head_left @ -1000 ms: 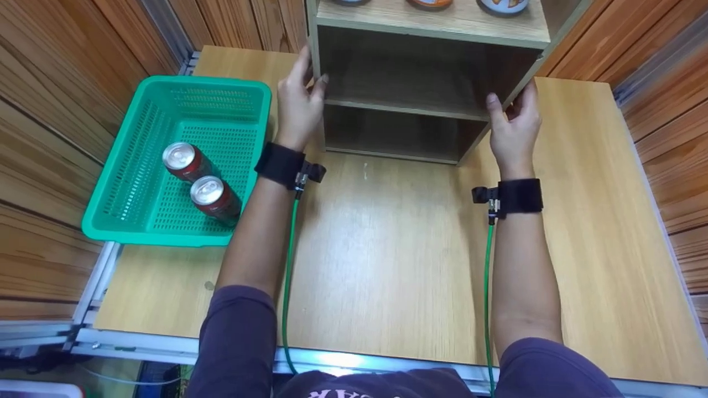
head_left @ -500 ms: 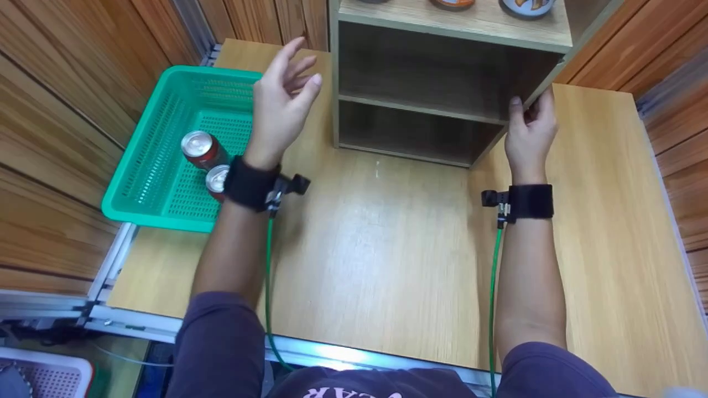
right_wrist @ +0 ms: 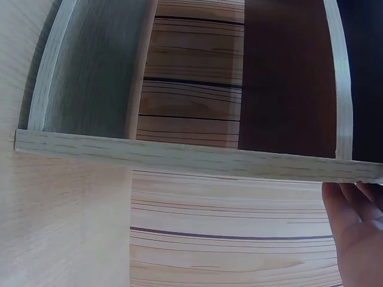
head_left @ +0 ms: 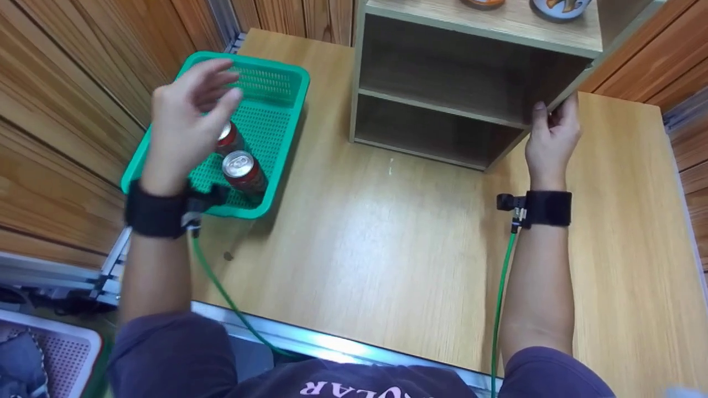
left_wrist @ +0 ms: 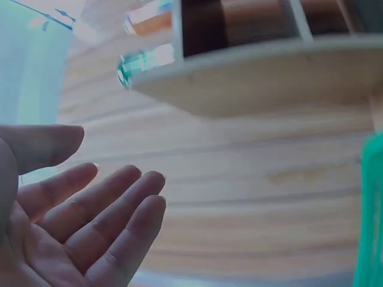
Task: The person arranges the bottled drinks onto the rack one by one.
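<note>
My left hand (head_left: 188, 121) hangs over the left side of a green plastic basket (head_left: 301, 105), fingers loosely bent and nothing between them. In the left wrist view the palm and all fingers of that hand (left_wrist: 90, 233) show bare. Two red soda cans stand in the basket: a nearer can (head_left: 246, 172) in plain sight, and a farther can (head_left: 229, 142) partly covered by the hand. On the right, my right hand (head_left: 553, 138) holds the side panel of a wooden shelf unit (head_left: 475, 66), thumb at the front edge, fingers around the outer side.
Two containers, one orange (head_left: 484, 2) and one white patterned (head_left: 561, 8), sit on the unit's upper board, cut off by the frame. Wooden plank walls (head_left: 61, 110) enclose the table (head_left: 359, 237). A pinkish crate (head_left: 72, 354) lies below, at lower left. Green cables trail from both wrists.
My left hand has let go of the shelf unit's left side and swung left over the basket. The right hand keeps its place on the unit. The head view has shifted left.
</note>
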### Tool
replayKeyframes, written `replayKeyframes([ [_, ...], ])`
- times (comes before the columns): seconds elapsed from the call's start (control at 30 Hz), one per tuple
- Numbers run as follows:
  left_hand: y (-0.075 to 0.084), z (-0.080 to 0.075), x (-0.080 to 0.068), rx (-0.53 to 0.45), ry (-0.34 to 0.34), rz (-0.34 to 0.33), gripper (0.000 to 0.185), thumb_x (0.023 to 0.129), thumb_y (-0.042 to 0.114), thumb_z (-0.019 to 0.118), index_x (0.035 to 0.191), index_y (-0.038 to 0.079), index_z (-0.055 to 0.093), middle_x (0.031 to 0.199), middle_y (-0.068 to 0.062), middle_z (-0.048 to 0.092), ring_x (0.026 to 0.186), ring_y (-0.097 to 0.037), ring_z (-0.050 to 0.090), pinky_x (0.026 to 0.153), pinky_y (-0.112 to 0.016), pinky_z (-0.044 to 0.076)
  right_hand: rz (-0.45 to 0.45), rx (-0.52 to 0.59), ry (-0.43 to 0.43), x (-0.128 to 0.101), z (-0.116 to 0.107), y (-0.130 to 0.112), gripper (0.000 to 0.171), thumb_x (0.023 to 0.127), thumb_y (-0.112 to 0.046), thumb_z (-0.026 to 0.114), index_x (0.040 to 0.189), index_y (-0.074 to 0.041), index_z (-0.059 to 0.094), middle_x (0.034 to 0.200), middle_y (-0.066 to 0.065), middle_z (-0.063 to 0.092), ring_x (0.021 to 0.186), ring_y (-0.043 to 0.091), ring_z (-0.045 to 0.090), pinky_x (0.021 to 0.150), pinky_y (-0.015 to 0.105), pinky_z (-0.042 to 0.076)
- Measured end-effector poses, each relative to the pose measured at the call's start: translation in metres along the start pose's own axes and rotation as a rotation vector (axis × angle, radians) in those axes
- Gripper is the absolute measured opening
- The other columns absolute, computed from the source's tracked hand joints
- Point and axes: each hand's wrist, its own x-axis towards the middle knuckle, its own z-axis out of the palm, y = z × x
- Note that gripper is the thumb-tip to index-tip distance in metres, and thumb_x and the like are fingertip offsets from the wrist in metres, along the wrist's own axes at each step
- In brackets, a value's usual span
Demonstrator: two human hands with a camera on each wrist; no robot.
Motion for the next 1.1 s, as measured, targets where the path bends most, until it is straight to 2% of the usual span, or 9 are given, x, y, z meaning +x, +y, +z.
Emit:
replayKeyframes([
  [0.07, -0.017, -0.007, -0.008, 0.051, -0.024, -0.063, 0.032, 0.086, 0.019, 0.059, 0.116, 0.011, 0.058, 0.104, -0.004, 0.064, 0.091, -0.011, 0.061, 0.076, -0.025, 0.048, 0.010, 0.008, -0.018, 0.000, 0.001, 0.000, 0.042, 0.088, 0.002, 0.048, 0.127, -0.014, 0.047, 0.124, 0.004, 0.051, 0.115, 0.014, 0.045, 0.095, 0.029, 0.035],
  [0.13, -0.032, -0.011, -0.018, 0.104, -0.079, -0.139, 0.033, 0.086, 0.025, 0.059, 0.118, 0.017, 0.058, 0.106, -0.001, 0.063, 0.092, -0.008, 0.060, 0.077, -0.025, 0.048, 0.031, 0.011, -0.029, -0.001, 0.003, 0.000, 0.042, 0.088, 0.001, 0.048, 0.127, -0.015, 0.047, 0.125, 0.003, 0.050, 0.116, 0.014, 0.044, 0.096, 0.029, 0.034],
  [0.27, -0.050, -0.013, -0.037, 0.202, -0.194, -0.219, 0.036, 0.086, 0.034, 0.055, 0.120, 0.020, 0.057, 0.106, 0.002, 0.062, 0.091, -0.007, 0.059, 0.077, -0.028, 0.049, 0.046, 0.000, -0.047, -0.002, 0.007, 0.002, 0.043, 0.088, 0.000, 0.048, 0.128, -0.016, 0.046, 0.126, 0.002, 0.049, 0.116, 0.014, 0.044, 0.096, 0.029, 0.034],
  [0.47, -0.063, -0.009, -0.046, 0.287, -0.285, -0.267, 0.043, 0.086, 0.040, 0.053, 0.121, 0.015, 0.056, 0.102, -0.003, 0.063, 0.090, -0.016, 0.060, 0.073, -0.037, 0.049, 0.030, 0.034, -0.040, -0.002, 0.010, 0.003, 0.041, 0.087, 0.003, 0.049, 0.124, -0.012, 0.049, 0.122, 0.006, 0.052, 0.113, 0.015, 0.046, 0.094, 0.029, 0.036],
  [0.7, -0.082, -0.002, -0.050, 0.400, -0.437, -0.306, 0.051, 0.084, 0.046, 0.053, 0.124, 0.016, 0.053, 0.102, -0.010, 0.061, 0.082, -0.022, 0.058, 0.061, -0.041, 0.049, 0.013, 0.040, -0.031, -0.004, 0.011, 0.003, 0.039, 0.086, 0.004, 0.049, 0.123, -0.009, 0.050, 0.121, 0.008, 0.053, 0.113, 0.017, 0.047, 0.093, 0.029, 0.037],
  [0.9, -0.091, 0.003, -0.056, 0.405, -0.539, -0.355, 0.055, 0.082, 0.044, 0.058, 0.128, 0.015, 0.049, 0.110, -0.013, 0.057, 0.091, -0.027, 0.053, 0.067, -0.046, 0.046, -0.003, 0.049, -0.040, -0.005, 0.013, 0.003, 0.040, 0.086, 0.005, 0.049, 0.124, -0.009, 0.050, 0.120, 0.010, 0.053, 0.113, 0.018, 0.047, 0.092, 0.030, 0.037],
  [1.1, -0.095, 0.008, -0.055, 0.395, -0.658, -0.409, 0.061, 0.080, 0.045, 0.061, 0.132, 0.017, 0.045, 0.119, -0.014, 0.052, 0.101, -0.030, 0.047, 0.073, -0.050, 0.043, -0.013, 0.057, -0.036, -0.005, 0.014, 0.002, 0.039, 0.086, 0.005, 0.049, 0.123, -0.007, 0.050, 0.119, 0.012, 0.053, 0.112, 0.019, 0.048, 0.091, 0.030, 0.038],
])
